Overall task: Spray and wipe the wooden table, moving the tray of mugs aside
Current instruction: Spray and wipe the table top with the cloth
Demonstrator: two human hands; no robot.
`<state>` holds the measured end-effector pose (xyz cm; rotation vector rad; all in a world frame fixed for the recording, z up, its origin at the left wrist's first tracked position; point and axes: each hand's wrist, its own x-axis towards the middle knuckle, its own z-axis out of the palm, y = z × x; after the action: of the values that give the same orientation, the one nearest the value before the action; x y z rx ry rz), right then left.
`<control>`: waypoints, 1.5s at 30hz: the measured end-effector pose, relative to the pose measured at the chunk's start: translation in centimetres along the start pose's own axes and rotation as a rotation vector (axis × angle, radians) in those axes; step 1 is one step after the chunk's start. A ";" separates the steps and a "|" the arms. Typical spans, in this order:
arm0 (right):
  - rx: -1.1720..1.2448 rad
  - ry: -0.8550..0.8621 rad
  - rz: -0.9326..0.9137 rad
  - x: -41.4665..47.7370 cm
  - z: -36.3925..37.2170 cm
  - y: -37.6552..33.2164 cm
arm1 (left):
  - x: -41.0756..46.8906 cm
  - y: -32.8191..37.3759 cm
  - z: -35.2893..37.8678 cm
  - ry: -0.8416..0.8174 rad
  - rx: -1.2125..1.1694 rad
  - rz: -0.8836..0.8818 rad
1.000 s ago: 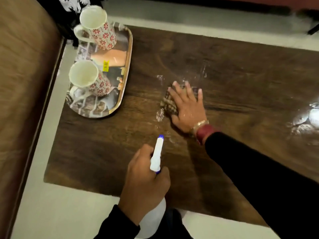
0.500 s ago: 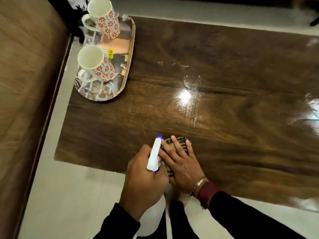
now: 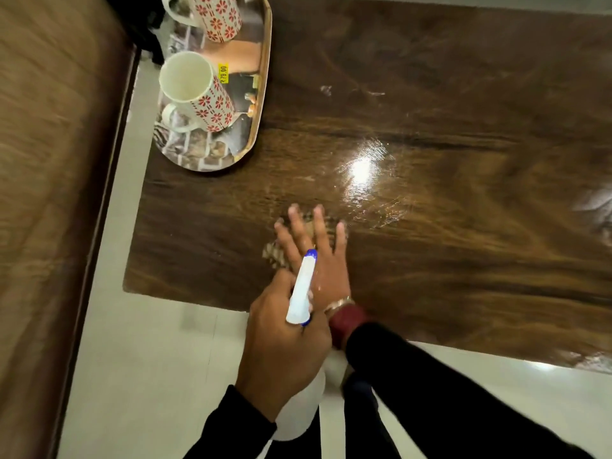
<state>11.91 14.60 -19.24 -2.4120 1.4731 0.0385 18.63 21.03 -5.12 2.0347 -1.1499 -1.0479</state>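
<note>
Head view, looking down on a dark wooden table (image 3: pixel 430 243) whose near-left corner lies at about 8 o'clock. The right hand (image 3: pixel 318 256) lies flat on the table near its front edge, fingers spread wide and pointing toward 12 o'clock, pressing a checked cloth (image 3: pixel 276 255) to the wood; the cloth shows only at the fingertips and to the left of the hand, and is blurred. A bangle (image 3: pixel 337 304) circles that wrist above a dark red cuff (image 3: pixel 347 323) and a black sleeve (image 3: pixel 447 392). The left hand (image 3: pixel 281 342), at 6 o'clock, is wrapped around the neck of a white spray bottle (image 3: pixel 301 293), whose blue-tipped nozzle points toward 12 o'clock and overlaps the back of the right hand in this view. The bottle's body shows below the left wrist. A tray (image 3: pixel 261 94) sits at 11 o'clock by the table's left edge, well apart from both hands, carrying two flowered mugs: a near mug (image 3: pixel 198 94), and a far mug (image 3: pixel 215 14) cut by the top edge. A yellow price sticker (image 3: pixel 223 73) shows on the tray. Wet streaks (image 3: pixel 374 200) and a bright glare (image 3: pixel 361 168) mark the wood at 1 o'clock from the right hand.
</note>
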 end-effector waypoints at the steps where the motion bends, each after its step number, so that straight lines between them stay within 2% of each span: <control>1: -0.012 -0.018 -0.059 -1.9 0.8 -1.3 | 0.1 -0.2 -0.6 0.002 -0.008 -0.006; 4: -0.006 -0.011 -0.039 -6.7 1.9 -0.3 | 0.7 -1.1 -2.0 -0.020 0.029 0.003; 7: -0.024 -0.006 0.153 -7.5 0.5 3.8 | 0.8 -1.9 -3.4 -0.031 0.047 0.003; 10: 0.038 0.004 0.419 -2.2 -1.8 5.5 | 0.8 -2.3 -4.5 0.059 0.047 0.061; 12: 0.087 0.021 0.496 3.4 -2.9 4.7 | 1.1 -2.8 -5.1 0.068 0.063 0.105; 15: 0.090 0.035 0.456 10.4 -3.3 1.3 | 2.2 -3.4 -6.1 0.007 0.083 0.082; 17: 0.047 0.038 0.337 11.5 -2.5 -2.3 | 3.0 -3.6 -7.0 0.057 0.076 0.105; 21: -0.038 -0.010 -0.028 4.9 1.0 -9.1 | 4.1 -3.6 -8.5 0.085 0.045 0.112; 23: -0.030 -0.025 -0.096 1.3 1.9 -8.7 | 4.6 -4.0 -9.0 0.040 0.068 0.091; 25: -0.010 -0.021 -0.022 -0.3 1.5 -6.2 | 4.9 -4.4 -9.6 0.047 0.054 0.073; 28: 0.010 -0.005 0.296 1.7 -0.3 -2.0 | 5.1 -5.0 -10.3 0.062 0.030 0.046; 30: 0.063 0.014 0.507 5.1 -1.3 -2.4 | 5.1 -5.5 -10.7 0.039 0.031 0.047; 31: 0.080 0.032 0.556 6.7 -1.6 -3.7 | 5.2 -5.6 -10.9 0.029 0.036 0.053; 33: 0.102 0.038 0.526 9.3 -1.5 -7.1 | 5.4 -5.9 -11.6 0.051 0.044 0.070; 36: 0.095 0.026 0.345 10.6 0.0 -12.9 | 5.9 -6.3 -12.5 0.111 0.050 0.065; 39: 0.064 -0.074 0.048 8.8 2.0 -16.5 | 6.5 -7.2 -13.5 0.138 0.059 0.045; 41: 0.050 -0.068 -0.107 7.6 2.1 -15.3 | 7.1 -8.0 -14.6 0.157 0.093 0.039; 43: 0.044 -0.030 -0.036 7.4 1.6 -13.2 | 7.4 -8.8 -15.9 0.199 0.075 0.013; 45: 0.030 -0.015 0.150 8.6 0.9 -12.3 | 7.5 -9.6 -17.0 0.232 0.069 0.010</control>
<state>26.78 12.59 -18.60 -2.2681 1.6334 0.0678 39.48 20.52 -6.19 2.1371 -1.0862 -0.7521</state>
